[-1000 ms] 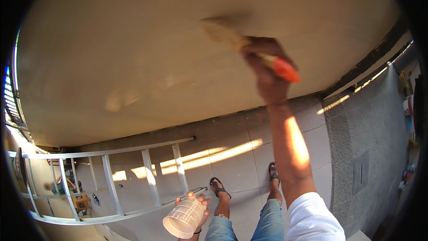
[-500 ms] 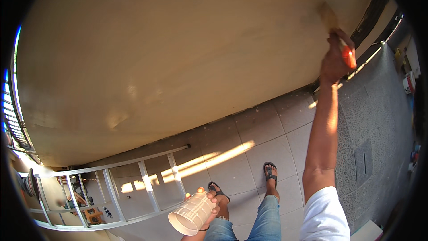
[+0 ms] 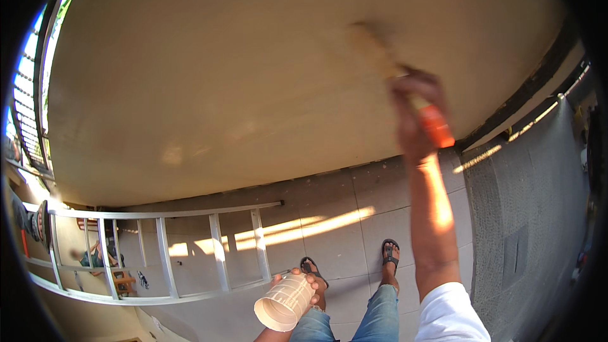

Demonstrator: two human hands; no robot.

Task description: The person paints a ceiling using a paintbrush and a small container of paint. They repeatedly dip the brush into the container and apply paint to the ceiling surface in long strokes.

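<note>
In my right hand (image 3: 415, 114) is a paintbrush (image 3: 437, 128) with an orange-red handle. Its pale bristle end is smeared by motion and lies at or close to the broad beige wall (image 3: 221, 69); contact is hard to make out. My fingers are wrapped round the brush. Low in front of my body, my left hand (image 3: 311, 284) grips a cream plastic cup (image 3: 284, 303) streaked with pale paint. The cup is tilted, its mouth toward the lower left, and what it contains is hidden.
An aluminium ladder (image 3: 221, 253) stretches along the left, with another person's sandalled foot (image 3: 43, 221) on it. Farther off is a seated person (image 3: 98, 256) by an orange stool (image 3: 125, 284). Grey floor tiles (image 3: 335, 215) lie under my feet; a textured grey surface (image 3: 506, 215) is at right.
My right hand has swept the paintbrush left and somewhat downward across the wall. My left hand still holds the cup. The whole view has shifted slightly.
</note>
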